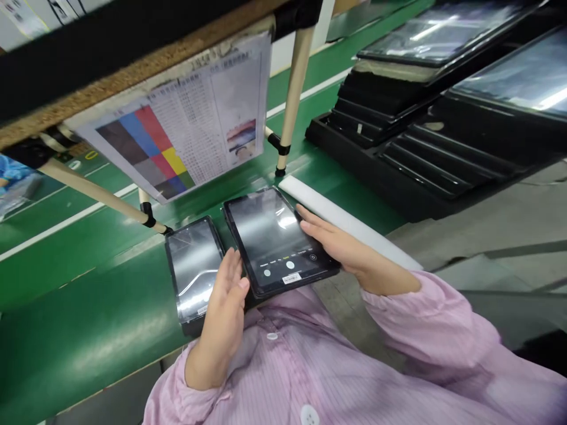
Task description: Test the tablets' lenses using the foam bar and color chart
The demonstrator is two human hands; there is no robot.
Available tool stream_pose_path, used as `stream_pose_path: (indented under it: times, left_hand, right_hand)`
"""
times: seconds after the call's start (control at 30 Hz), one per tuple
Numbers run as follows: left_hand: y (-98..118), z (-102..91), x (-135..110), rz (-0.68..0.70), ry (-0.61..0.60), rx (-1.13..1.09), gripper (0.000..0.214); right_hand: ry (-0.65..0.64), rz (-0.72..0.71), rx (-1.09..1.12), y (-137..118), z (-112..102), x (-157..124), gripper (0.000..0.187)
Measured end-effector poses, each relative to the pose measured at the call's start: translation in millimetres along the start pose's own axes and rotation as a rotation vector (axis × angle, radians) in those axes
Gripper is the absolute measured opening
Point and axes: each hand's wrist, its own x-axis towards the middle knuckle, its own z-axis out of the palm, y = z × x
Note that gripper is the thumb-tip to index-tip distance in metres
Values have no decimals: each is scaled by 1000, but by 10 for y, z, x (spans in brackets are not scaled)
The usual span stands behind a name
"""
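Observation:
A black tablet lies screen up at the front edge of the green bench, showing a camera screen with round buttons and a small white label. My left hand is beside its lower left edge, fingers straight and close together, palm turned inward. Along the tablet's right edge lies my right hand, its fingers stretched out flat and touching the side. Neither hand is wrapped round the tablet. A second tablet with a dark screen lies to the left, partly hidden by my left hand.
A long white strip lies right of the tablet. Black trays stacked at the right carry glossy panels. Ahead stands a shelf frame with beige pipe legs and a hanging colour chart sheet. The green bench extends left.

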Motion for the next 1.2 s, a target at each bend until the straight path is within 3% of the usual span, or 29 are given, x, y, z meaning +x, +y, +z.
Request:
stream_pose_path:
  times: [0.13,0.37,0.53,0.67,0.77,0.9,1.0,1.1,1.2]
  left_hand:
    - [118,83,59,-80,20,-125,80]
    - [104,110,56,-125,18,-50,80]
    - [198,190,115,-148,125,-294,69]
    - [190,299,180,-231,257,-401,64]
    - [132,262,160,-99,332,-308,77]
    - [100,72,77,292,359,-22,86]
    - [122,-54,10,517,463,344,89]
    - [134,-101,-40,598,597,615,100]
    - [120,-109,-54,645,679,786,110]
  right_hand:
    - [2,-60,-9,-50,-33,41,90]
    - [-17,-113,-13,59,-33,93,86]
    - [10,-26,195,-9,-29,135,74]
    - [33,15,253,29,116,116,71]
    - [15,-265,243,81,286,21,74]
    - [-54,-609,327,-39,517,-132,74]
    - [-173,-665,425,-241,658,-145,67]
    - [-278,-612,434,-419,761,-48,71]
    - [-278,-584,353,-508,830,78,79]
